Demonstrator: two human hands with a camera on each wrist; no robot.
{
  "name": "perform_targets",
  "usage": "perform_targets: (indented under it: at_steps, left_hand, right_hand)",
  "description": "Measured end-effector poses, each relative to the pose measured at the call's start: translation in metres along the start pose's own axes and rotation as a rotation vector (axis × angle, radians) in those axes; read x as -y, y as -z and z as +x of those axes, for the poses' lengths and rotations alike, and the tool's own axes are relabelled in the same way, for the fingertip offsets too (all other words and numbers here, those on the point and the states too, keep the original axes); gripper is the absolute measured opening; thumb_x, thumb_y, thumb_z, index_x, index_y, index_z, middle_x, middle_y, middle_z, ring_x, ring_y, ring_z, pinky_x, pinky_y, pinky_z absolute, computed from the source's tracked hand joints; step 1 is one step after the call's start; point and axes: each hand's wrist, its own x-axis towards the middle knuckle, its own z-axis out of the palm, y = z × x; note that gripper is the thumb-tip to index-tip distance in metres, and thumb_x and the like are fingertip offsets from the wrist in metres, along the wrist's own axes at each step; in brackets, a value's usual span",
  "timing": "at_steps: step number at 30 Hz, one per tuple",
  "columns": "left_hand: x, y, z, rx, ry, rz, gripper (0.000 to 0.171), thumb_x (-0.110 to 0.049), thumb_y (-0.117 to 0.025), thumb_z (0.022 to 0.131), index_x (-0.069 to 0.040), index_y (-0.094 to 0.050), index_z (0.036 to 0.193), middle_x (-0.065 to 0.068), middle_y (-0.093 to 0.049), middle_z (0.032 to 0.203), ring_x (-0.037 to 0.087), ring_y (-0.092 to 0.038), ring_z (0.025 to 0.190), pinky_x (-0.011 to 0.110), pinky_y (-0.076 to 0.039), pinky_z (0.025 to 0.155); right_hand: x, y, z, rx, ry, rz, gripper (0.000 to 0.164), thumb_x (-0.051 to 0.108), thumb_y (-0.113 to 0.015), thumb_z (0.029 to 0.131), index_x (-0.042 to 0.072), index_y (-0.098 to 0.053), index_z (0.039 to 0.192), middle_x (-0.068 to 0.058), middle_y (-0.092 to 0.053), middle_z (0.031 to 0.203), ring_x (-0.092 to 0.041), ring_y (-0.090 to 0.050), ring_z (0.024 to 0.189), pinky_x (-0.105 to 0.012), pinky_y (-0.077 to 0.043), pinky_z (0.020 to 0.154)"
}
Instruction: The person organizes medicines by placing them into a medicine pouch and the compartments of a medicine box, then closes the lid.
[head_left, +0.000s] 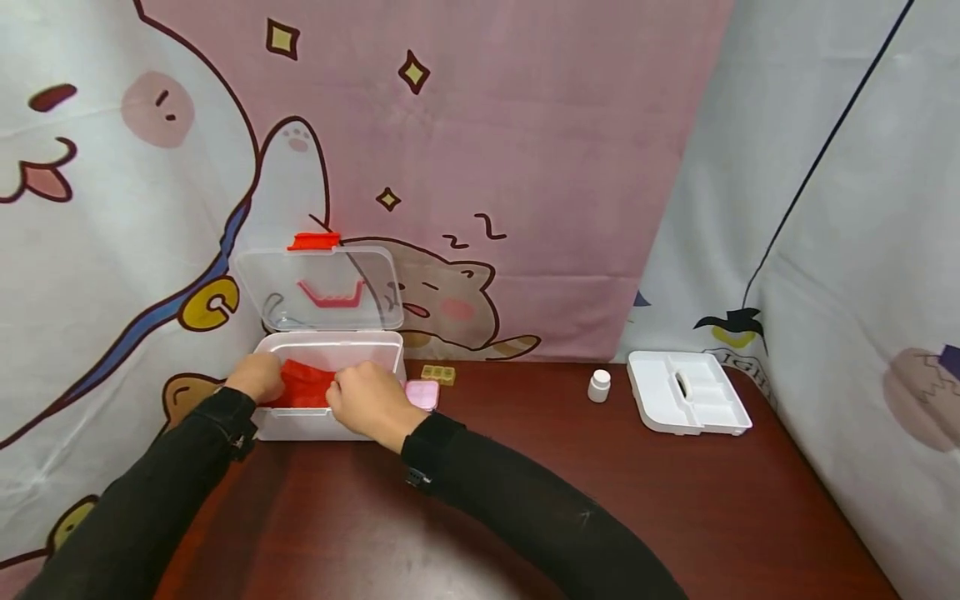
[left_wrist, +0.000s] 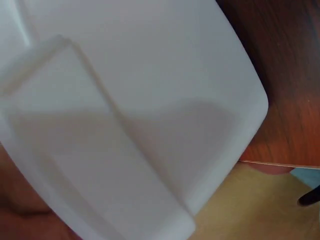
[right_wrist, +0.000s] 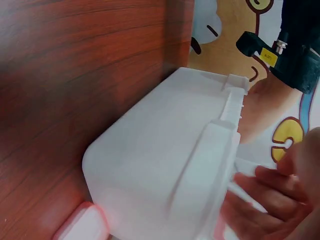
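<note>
A white storage box (head_left: 311,427) with its clear lid (head_left: 322,287) raised stands at the back left. Inside it is a red, thin-looking piece (head_left: 303,385); its exact kind does not show. My left hand (head_left: 257,377) grips the piece's left end over the box's left side. At the other end my right hand (head_left: 371,400) holds the piece with curled fingers, the thumb side against the red. In the right wrist view the fingers (right_wrist: 267,200) reach over the rim of the white box (right_wrist: 150,150). The left wrist view shows mostly the box's outer wall (left_wrist: 165,65).
Beside the box lie a small pink case (head_left: 422,394) and a yellow pill organizer (head_left: 438,375). A white bottle (head_left: 598,386) stands farther right, near a white compartment tray (head_left: 686,392). A curtain (head_left: 562,167) hangs behind the brown table (head_left: 525,450).
</note>
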Motion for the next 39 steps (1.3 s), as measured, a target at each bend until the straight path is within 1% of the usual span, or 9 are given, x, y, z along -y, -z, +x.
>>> perform_targets:
  at_steps: [4,8,11,15,19,24,31,36,39]
  left_hand:
    - [-0.001,-0.010,0.002,-0.063,-0.007,0.030,0.011,-0.004,-0.064,0.088,0.003,-0.073,0.087,0.028,-0.076,0.095,0.043,-0.070,0.083,0.061,-0.062,0.082]
    - [-0.009,-0.005,-0.005,0.008,-0.018,0.047,0.015,-0.007,-0.062,0.087,0.004,-0.072,0.085,0.025,-0.075,0.091,0.042,-0.068,0.084,0.058,-0.061,0.082]
    - [-0.025,0.007,-0.017,0.056,0.033,-0.017,0.020,-0.009,-0.059,0.091,0.005,-0.073,0.088,0.024,-0.071,0.090,0.041,-0.062,0.083,0.054,-0.058,0.076]
    - [-0.056,0.021,-0.034,-0.137,0.116,-0.175,0.031,-0.015,-0.051,0.099,0.001,-0.072,0.084,0.019,-0.065,0.078,0.038,-0.060,0.073,0.045,-0.049,0.059]
    - [-0.095,0.034,-0.055,-0.399,0.006,-0.275,0.039,-0.022,-0.052,0.107,-0.003,-0.077,0.083,0.008,-0.063,0.064,0.029,-0.059,0.063,0.037,-0.041,0.054]
    - [-0.151,0.050,-0.084,-0.513,-0.077,-0.408,0.035,-0.028,-0.059,0.109,-0.010,-0.081,0.088,0.003,-0.067,0.062,0.021,-0.057,0.057,0.035,-0.040,0.055]
    - [-0.209,0.048,-0.102,-0.495,-0.131,-0.564,0.027,-0.033,-0.062,0.109,-0.018,-0.084,0.106,-0.003,-0.077,0.073,0.015,-0.063,0.065,0.035,-0.045,0.063]
    - [-0.243,0.029,-0.100,-0.441,-0.201,-0.650,0.022,-0.031,-0.067,0.108,-0.018,-0.085,0.109,-0.005,-0.076,0.075,0.013,-0.062,0.066,0.034,-0.048,0.064]
    - [-0.264,0.010,-0.097,-0.333,-0.245,-0.751,0.020,-0.031,-0.070,0.108,-0.019,-0.084,0.111,-0.003,-0.078,0.079,0.011,-0.067,0.065,0.032,-0.053,0.064]
  right_hand:
    - [-0.015,0.010,-0.015,-0.135,0.023,0.146,0.034,0.028,-0.057,0.109,0.023,-0.069,0.078,0.010,-0.059,0.065,-0.009,-0.060,0.071,-0.020,-0.046,0.067]
    - [-0.032,0.025,-0.029,-0.169,0.030,0.265,0.033,0.025,-0.058,0.106,0.024,-0.065,0.074,0.010,-0.048,0.061,-0.008,-0.053,0.065,-0.018,-0.039,0.061]
    - [-0.047,0.039,-0.043,-0.117,-0.010,0.317,0.031,0.022,-0.059,0.104,0.022,-0.069,0.075,0.011,-0.054,0.060,-0.007,-0.054,0.063,-0.019,-0.040,0.059]
    - [-0.074,0.063,-0.064,0.012,-0.101,0.314,0.025,0.024,-0.062,0.105,0.017,-0.084,0.095,0.007,-0.077,0.082,-0.009,-0.061,0.074,-0.024,-0.047,0.068]
    - [-0.103,0.085,-0.085,0.079,-0.170,0.324,0.025,0.025,-0.064,0.107,0.015,-0.086,0.110,-0.001,-0.080,0.093,-0.015,-0.061,0.078,-0.032,-0.051,0.075]
    - [-0.137,0.109,-0.112,0.036,-0.242,0.335,0.021,0.027,-0.066,0.107,0.019,-0.086,0.108,0.005,-0.081,0.099,-0.013,-0.068,0.086,-0.037,-0.057,0.085]
    - [-0.172,0.127,-0.143,0.030,-0.369,0.409,0.020,0.029,-0.066,0.109,0.020,-0.084,0.106,0.003,-0.083,0.095,-0.012,-0.073,0.083,-0.034,-0.057,0.076]
    - [-0.190,0.120,-0.163,0.076,-0.431,0.435,0.020,0.029,-0.066,0.110,0.019,-0.083,0.108,0.004,-0.081,0.094,-0.009,-0.074,0.082,-0.032,-0.057,0.072]
    - [-0.199,0.114,-0.177,0.116,-0.454,0.438,0.020,0.029,-0.066,0.110,0.017,-0.082,0.109,0.003,-0.081,0.095,-0.010,-0.074,0.082,-0.032,-0.057,0.071]
